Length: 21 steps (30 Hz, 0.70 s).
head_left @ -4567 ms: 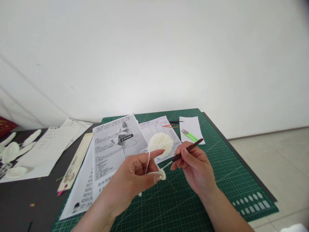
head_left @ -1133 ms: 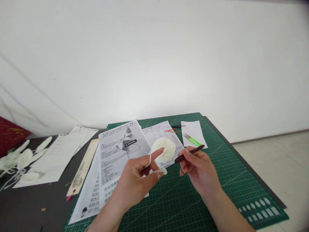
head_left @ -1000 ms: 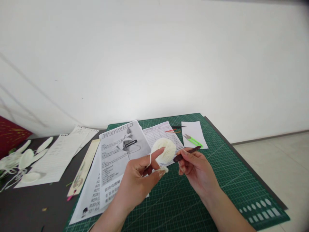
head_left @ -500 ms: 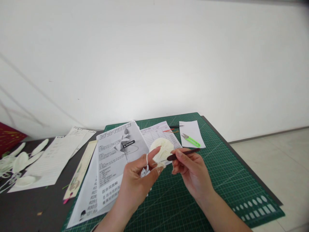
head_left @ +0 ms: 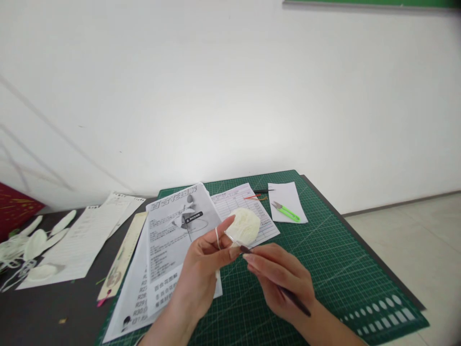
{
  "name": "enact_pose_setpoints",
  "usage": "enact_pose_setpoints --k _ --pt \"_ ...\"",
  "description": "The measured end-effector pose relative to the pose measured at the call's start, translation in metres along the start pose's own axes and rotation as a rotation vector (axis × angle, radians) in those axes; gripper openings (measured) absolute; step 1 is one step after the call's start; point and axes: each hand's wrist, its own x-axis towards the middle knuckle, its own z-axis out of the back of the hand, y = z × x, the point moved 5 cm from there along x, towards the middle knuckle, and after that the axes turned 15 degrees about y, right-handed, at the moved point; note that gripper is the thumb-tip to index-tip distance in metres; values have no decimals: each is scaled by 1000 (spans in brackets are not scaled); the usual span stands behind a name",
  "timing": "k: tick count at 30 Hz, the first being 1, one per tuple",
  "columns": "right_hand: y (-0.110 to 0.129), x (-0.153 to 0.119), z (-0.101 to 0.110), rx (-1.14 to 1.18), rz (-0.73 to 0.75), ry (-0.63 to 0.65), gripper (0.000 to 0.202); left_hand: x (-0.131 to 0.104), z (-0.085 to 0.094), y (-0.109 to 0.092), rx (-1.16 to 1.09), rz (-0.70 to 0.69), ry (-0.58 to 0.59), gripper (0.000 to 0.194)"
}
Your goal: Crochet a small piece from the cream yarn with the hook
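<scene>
My right hand (head_left: pixel 283 278) grips a crochet hook (head_left: pixel 298 303) by its dark handle, which slants down to the right across the palm. The hook's thin metal tip points up and left to the fingertips of my left hand (head_left: pixel 205 262). A strand of white yarn (head_left: pixel 217 238) loops over the raised left index finger. Left thumb and fingers pinch the yarn work, which is small and mostly hidden behind them. Just beyond the hands, a cream-white ball of yarn (head_left: pixel 248 227) lies on a printed form (head_left: pixel 230 196).
Printed instruction sheets (head_left: pixel 169 259) cover the left of the green cutting mat (head_left: pixel 345 269). Green thread snips (head_left: pixel 288 211) rest on white paper (head_left: pixel 284 191). Farther left are a bookmark strip (head_left: pixel 124 254), a written sheet (head_left: pixel 81 245) and several white crocheted petals (head_left: pixel 36 245). A wall (head_left: pixel 230 96) stands behind.
The hook has swung from pointing nearly level to slanting, its handle end now low toward my right wrist. My right hand has turned and moved slightly lower. The view has tilted up a little.
</scene>
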Motion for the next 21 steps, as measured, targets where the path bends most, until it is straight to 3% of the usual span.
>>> enact_pose_setpoints --k 7,21 --pt "-34 -6 -2 650 -383 -112 15 1 4 -6 -8 114 135 51" --pt "-44 -17 4 786 -498 -138 7 -2 8 -16 65 196 258 49"
